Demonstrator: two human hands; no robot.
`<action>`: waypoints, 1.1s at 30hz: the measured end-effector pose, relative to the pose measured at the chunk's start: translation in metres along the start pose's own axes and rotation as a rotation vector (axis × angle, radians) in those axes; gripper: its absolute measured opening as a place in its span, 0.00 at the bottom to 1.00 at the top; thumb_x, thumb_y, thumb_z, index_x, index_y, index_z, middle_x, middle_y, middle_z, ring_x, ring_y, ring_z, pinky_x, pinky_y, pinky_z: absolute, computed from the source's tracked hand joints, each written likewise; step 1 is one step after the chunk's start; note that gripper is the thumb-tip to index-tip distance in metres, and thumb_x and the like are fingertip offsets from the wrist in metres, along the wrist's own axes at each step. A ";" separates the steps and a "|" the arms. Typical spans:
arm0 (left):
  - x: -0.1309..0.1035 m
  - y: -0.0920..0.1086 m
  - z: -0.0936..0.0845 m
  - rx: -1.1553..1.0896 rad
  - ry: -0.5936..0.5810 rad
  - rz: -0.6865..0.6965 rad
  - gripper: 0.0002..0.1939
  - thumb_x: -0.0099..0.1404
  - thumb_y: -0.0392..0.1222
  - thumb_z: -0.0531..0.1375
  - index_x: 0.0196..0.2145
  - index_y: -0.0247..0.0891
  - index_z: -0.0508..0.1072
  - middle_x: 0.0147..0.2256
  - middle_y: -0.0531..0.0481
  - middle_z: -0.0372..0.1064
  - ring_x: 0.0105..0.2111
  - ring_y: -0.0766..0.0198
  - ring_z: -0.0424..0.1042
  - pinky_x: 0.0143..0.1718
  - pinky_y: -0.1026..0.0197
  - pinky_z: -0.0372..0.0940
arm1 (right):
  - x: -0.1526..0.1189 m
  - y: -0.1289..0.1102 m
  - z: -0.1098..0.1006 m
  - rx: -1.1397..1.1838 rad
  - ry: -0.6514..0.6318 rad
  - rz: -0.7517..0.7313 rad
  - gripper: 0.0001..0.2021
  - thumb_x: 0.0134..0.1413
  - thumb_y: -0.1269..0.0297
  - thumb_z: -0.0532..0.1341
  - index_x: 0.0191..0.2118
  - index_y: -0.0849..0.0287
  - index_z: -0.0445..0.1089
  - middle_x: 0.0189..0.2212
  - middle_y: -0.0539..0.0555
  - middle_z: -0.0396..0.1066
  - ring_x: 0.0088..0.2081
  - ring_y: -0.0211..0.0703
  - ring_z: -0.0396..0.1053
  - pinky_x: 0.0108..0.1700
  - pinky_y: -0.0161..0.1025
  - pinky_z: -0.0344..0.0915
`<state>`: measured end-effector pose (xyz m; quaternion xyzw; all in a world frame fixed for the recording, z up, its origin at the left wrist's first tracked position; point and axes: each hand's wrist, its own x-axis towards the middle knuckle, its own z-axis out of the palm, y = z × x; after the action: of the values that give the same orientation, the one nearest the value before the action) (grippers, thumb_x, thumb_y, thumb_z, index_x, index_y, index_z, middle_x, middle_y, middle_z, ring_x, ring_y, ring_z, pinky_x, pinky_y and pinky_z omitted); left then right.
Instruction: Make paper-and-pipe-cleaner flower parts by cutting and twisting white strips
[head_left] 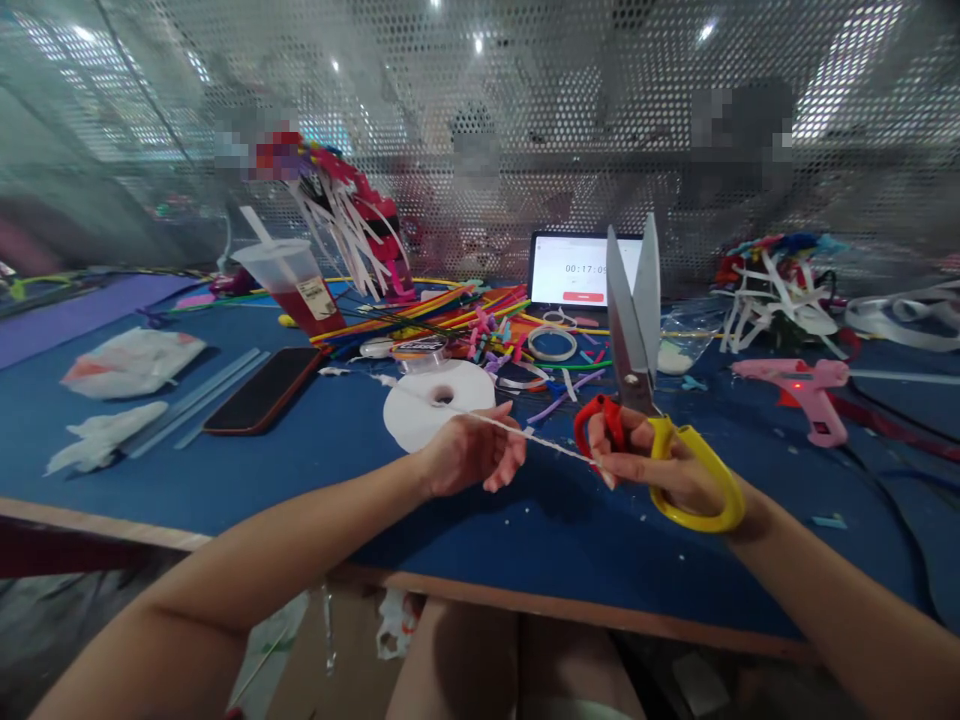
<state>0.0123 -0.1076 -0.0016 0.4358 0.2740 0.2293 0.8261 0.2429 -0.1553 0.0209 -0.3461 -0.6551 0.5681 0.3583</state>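
My right hand (652, 460) holds a large pair of scissors (634, 340) with one red and one yellow handle, the blades pointing up and slightly apart. Its thumb and fingertips also pinch the end of a thin white twisted cord (555, 443). The cord runs leftward across my left hand (476, 450), whose fingers are loosely curled and apart, not closed on it. Behind the left wrist lies a white round spool (405, 410) with a hole in its middle. Farther left, the cord continues over the spool onto the table.
Coloured pipe cleaners (420, 315) are piled mid-table. A tilted cup with a red drink (300, 290), a phone (262, 392) and glue sticks (199, 400) lie left. A tablet (559, 270) showing a timer stands behind. A pink glue gun (814, 390) with a cable lies right.
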 end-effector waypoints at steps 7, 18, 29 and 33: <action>-0.006 0.017 -0.011 0.197 -0.218 -0.170 0.24 0.49 0.56 0.58 0.13 0.30 0.72 0.07 0.44 0.59 0.05 0.68 0.54 0.04 0.67 0.41 | -0.004 -0.005 -0.005 -0.152 0.012 0.084 0.10 0.49 0.58 0.61 0.35 0.57 0.64 0.27 0.49 0.65 0.28 0.37 0.65 0.32 0.37 0.62; -0.012 0.025 -0.010 0.347 -0.054 -0.047 0.15 0.47 0.47 0.63 0.14 0.32 0.71 0.08 0.50 0.58 0.06 0.73 0.53 0.06 0.70 0.42 | 0.005 -0.005 -0.011 -0.228 0.266 -0.023 0.19 0.45 0.46 0.59 0.34 0.56 0.62 0.25 0.49 0.63 0.28 0.37 0.63 0.32 0.36 0.62; -0.008 0.014 0.007 0.375 0.429 0.433 0.15 0.52 0.50 0.63 0.22 0.33 0.73 0.12 0.53 0.63 0.11 0.74 0.59 0.12 0.71 0.50 | 0.003 0.012 -0.026 -1.231 0.470 -0.066 0.21 0.43 0.48 0.59 0.39 0.59 0.60 0.25 0.52 0.68 0.25 0.42 0.66 0.27 0.37 0.57; -0.007 0.009 0.007 0.417 0.464 0.445 0.15 0.54 0.50 0.62 0.23 0.33 0.73 0.13 0.53 0.64 0.11 0.74 0.60 0.12 0.71 0.51 | 0.004 0.016 -0.020 -1.461 0.483 -0.012 0.25 0.44 0.45 0.56 0.42 0.60 0.59 0.27 0.56 0.69 0.28 0.49 0.69 0.25 0.38 0.55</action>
<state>0.0100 -0.1118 0.0109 0.5797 0.3934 0.4349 0.5658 0.2587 -0.1407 0.0074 -0.6057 -0.7695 -0.1021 0.1750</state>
